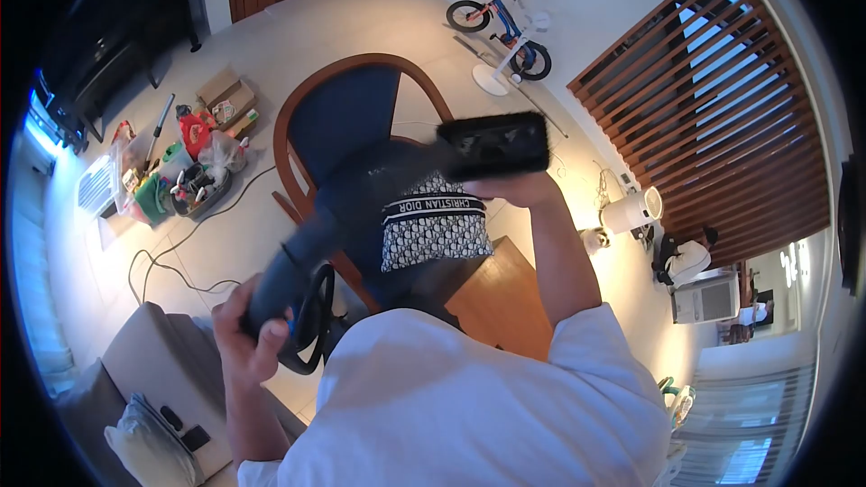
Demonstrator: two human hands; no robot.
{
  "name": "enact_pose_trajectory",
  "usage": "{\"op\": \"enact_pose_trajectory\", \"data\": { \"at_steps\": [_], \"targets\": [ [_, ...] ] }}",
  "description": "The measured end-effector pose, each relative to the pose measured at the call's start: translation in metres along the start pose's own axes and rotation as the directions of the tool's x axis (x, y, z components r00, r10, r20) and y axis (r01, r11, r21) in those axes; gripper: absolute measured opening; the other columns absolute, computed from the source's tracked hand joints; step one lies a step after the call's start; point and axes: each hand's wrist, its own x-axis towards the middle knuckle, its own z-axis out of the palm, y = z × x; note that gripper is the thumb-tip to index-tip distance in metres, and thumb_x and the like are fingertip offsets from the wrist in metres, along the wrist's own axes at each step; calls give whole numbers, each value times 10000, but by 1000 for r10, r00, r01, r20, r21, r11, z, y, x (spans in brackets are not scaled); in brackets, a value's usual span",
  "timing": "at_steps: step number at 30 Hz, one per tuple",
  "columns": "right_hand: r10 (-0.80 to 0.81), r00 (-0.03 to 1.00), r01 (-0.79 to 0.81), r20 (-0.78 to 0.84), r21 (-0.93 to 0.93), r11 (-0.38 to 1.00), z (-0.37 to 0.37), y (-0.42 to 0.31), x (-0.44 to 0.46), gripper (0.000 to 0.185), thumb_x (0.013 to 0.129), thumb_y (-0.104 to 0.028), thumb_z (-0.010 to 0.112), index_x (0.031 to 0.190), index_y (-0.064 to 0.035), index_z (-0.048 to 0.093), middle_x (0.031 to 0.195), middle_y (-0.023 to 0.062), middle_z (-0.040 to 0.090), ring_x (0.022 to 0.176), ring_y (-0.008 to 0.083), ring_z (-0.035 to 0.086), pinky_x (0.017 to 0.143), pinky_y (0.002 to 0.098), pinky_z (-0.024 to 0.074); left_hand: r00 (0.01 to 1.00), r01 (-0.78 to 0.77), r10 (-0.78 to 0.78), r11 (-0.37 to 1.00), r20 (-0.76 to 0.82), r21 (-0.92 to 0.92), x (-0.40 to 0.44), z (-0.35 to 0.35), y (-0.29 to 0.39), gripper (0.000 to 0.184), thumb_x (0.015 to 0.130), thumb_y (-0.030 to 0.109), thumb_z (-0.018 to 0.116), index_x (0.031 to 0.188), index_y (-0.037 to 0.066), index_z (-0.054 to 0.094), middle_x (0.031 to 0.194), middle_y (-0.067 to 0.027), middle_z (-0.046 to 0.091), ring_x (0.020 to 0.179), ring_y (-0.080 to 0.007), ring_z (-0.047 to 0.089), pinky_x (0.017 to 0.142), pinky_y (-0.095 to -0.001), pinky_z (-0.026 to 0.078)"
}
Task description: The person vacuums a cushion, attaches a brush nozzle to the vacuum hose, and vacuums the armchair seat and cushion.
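Note:
My left hand (248, 334) is wrapped around the handle of a dark handheld vacuum cleaner (311, 248), its thumb showing on the near side. The tube slants up and right to a black rectangular vacuum head (494, 146), blurred by motion. My right hand (516, 188) is at the lower edge of that head and seems to grip it; its fingers are mostly hidden. Below the head, a black-and-white patterned cushion (433, 233) with a lettered band lies on a wooden armchair (287, 126) with dark blue upholstery. A black cable loop hangs beside the handle.
A wooden table (505, 302) stands beside the chair. Toys and bags (194, 131) lie at the left, with a cable (185, 266) across the floor. A grey sofa (153, 352) is lower left, a child's bicycle (505, 22) at the back. Another person (687, 257) is at the right.

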Motion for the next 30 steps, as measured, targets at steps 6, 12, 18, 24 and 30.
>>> {"op": "enact_pose_trajectory", "data": {
  "at_steps": [6,12,18,24,30],
  "targets": [
    [-345,937,261,-48,-559,787,21,-16,13,446,652,-118,840,1054,-45,662,884,89,693,816,220,669,753,330,524,994,44,-47,998,101,36,2,20,3,604,820,445,766,1138,-53,636,751,-43,656,630,-99,596,607,-244,470],
    [-485,869,261,-101,-739,621,23,-15,14,341,653,-202,786,947,-99,648,846,112,681,794,338,668,725,409,522,990,125,-126,992,-67,-13,14,18,-11,609,857,453,732,1179,-51,616,746,-12,630,632,-81,556,592,-232,443],
    [-602,796,308,-57,-818,485,17,-12,18,339,641,-204,763,941,-100,643,855,107,672,771,346,645,696,426,504,997,-13,13,1000,76,-4,8,17,-9,626,864,473,721,1182,-57,616,755,-13,630,680,-78,560,621,-236,451],
    [-616,787,310,-40,-837,451,23,-16,18,312,658,-184,751,938,-94,648,853,114,670,766,349,644,692,421,504,984,159,-158,987,-78,0,12,14,-13,588,834,434,750,1165,-37,634,752,-37,647,672,-117,599,637,-249,468],
    [-250,878,63,-408,-419,906,23,0,25,203,824,-189,718,940,-52,624,803,101,657,684,293,647,681,395,534,998,67,-66,995,-19,79,1,20,-12,581,824,407,757,1164,-48,634,782,-68,669,697,-149,641,652,-288,509]
  ]
}}
